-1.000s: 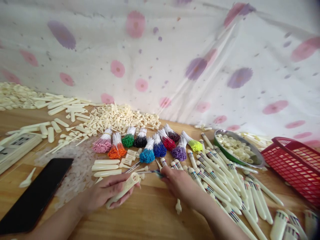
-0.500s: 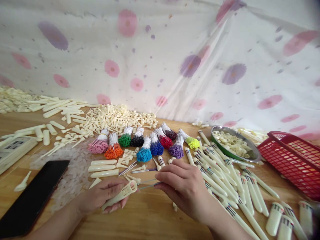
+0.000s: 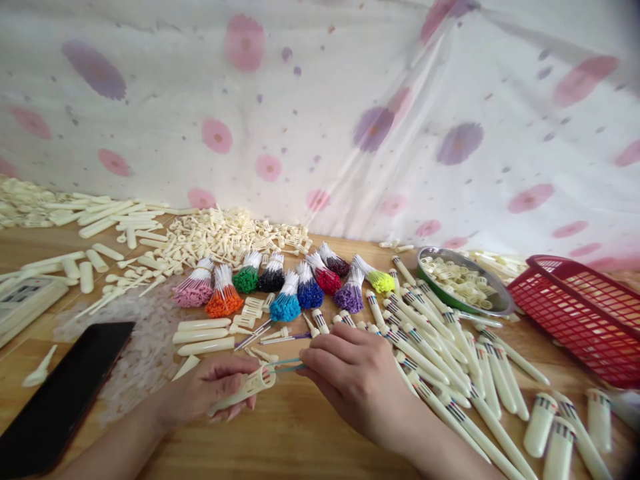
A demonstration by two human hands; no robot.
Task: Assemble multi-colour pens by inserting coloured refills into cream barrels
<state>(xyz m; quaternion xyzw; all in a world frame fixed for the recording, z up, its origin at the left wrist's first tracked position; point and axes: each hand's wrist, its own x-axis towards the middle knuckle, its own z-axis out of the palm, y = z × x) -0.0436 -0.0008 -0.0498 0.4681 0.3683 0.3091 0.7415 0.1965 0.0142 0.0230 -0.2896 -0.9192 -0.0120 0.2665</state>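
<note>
My left hand (image 3: 197, 390) is closed around a cream slotted pen barrel (image 3: 250, 388), its open end facing right. Between the fingertips of my right hand (image 3: 353, 380) are thin pale-blue pen refills (image 3: 289, 365). Their far ends reach the mouth of the barrel; how far in they go I cannot tell. Just behind my hands lie a few loose refills (image 3: 256, 333) and small cream pen parts (image 3: 278, 335). Further back, bundles of refills with coloured tips fan out, among them a light blue bundle (image 3: 285, 303), an orange one (image 3: 223, 300) and a purple one (image 3: 349, 298).
A black phone (image 3: 65, 393) lies at left, by clear plastic bits (image 3: 133, 360). Cream parts (image 3: 230, 233) are heaped at the back. Multicolour pens (image 3: 440, 340) spread rightward, near a metal bowl (image 3: 503, 305) of parts and a red basket (image 3: 575, 313). A patterned sheet (image 3: 320, 113) hangs behind.
My right hand has moved slightly left, bringing the pale-blue refills closer to the barrel's mouth. My left hand still holds the barrel. The whole view has shifted a little.
</note>
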